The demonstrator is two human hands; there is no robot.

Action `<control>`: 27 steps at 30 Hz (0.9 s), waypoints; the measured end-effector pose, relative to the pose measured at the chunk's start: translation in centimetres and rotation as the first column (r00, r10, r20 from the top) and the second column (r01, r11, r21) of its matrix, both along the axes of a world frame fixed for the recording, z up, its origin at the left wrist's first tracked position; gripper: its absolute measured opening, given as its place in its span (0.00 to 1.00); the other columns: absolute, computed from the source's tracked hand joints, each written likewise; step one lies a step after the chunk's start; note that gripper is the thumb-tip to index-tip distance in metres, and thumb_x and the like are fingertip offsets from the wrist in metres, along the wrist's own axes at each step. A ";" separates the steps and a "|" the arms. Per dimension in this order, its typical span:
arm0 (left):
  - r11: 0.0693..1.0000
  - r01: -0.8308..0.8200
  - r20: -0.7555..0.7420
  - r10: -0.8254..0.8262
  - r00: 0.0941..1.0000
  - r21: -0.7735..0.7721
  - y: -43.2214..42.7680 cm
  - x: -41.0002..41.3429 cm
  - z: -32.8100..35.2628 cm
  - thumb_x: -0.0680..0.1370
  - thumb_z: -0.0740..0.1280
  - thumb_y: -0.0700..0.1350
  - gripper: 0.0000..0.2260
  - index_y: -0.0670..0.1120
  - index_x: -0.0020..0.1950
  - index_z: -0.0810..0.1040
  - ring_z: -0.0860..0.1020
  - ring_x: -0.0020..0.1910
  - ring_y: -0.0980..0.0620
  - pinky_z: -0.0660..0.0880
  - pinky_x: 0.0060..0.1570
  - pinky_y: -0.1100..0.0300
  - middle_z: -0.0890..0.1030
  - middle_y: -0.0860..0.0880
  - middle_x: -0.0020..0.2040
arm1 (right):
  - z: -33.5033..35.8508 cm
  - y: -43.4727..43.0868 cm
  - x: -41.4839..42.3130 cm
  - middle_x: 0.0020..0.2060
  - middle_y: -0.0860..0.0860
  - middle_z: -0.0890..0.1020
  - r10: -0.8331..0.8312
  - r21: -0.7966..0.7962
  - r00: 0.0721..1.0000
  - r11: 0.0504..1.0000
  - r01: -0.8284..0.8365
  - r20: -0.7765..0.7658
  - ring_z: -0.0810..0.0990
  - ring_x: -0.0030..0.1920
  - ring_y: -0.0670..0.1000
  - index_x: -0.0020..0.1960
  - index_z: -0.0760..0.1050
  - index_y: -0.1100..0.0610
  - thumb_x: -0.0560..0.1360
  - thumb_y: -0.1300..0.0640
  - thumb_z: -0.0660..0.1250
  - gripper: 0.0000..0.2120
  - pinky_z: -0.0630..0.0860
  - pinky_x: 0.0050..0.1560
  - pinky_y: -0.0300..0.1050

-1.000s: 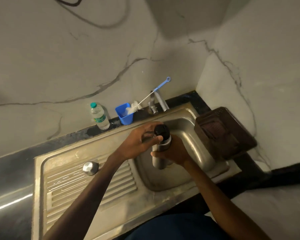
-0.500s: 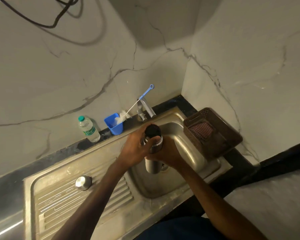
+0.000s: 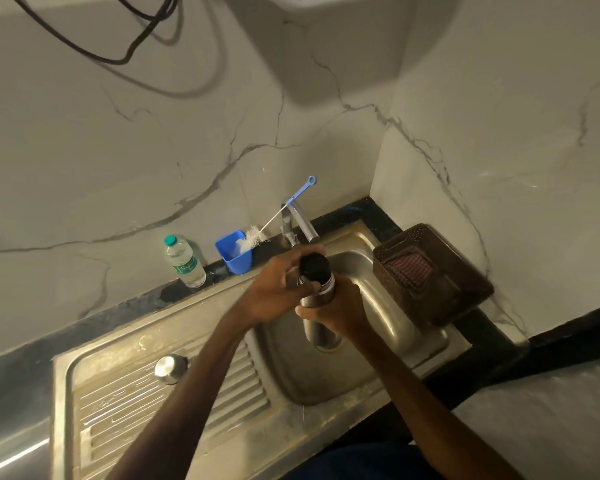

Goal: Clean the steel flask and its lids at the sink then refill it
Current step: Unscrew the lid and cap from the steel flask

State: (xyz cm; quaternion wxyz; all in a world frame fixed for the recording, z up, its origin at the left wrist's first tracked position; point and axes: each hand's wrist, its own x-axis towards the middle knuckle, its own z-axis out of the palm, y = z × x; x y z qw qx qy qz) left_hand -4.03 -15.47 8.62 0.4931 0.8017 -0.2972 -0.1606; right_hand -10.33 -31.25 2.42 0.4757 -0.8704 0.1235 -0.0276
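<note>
While my left hand (image 3: 274,291) curls its fingers round the black lid (image 3: 314,266), my right hand (image 3: 343,308) wraps the steel flask (image 3: 319,336) just below them, above the sink (image 3: 291,379). If either grip slips while twisting, I risk dropping the flask into it.

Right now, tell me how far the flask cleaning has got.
Done: the steel lid lies off on the drainboard. In hand: the right hand holds the flask over the sink while the left hand grips its black cap. Left: the brush sits in the blue cup, no water shows at the tap, so scrubbing, rinsing and refilling likely remain.
</note>
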 end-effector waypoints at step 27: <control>0.933 -0.343 0.126 0.329 0.936 0.109 0.3 -1.1 2.0 0.70 0.81 0.55 0.22 0.55 0.58 0.76 0.81 0.51 0.58 0.77 0.50 0.68 0.81 0.60 0.51 | -0.1 0.7 0.4 0.45 0.43 0.87 0.004 -0.043 0.998 0.999 -0.002 0.062 0.84 0.45 0.41 0.53 0.81 0.49 0.61 0.48 0.85 0.24 0.80 0.49 0.36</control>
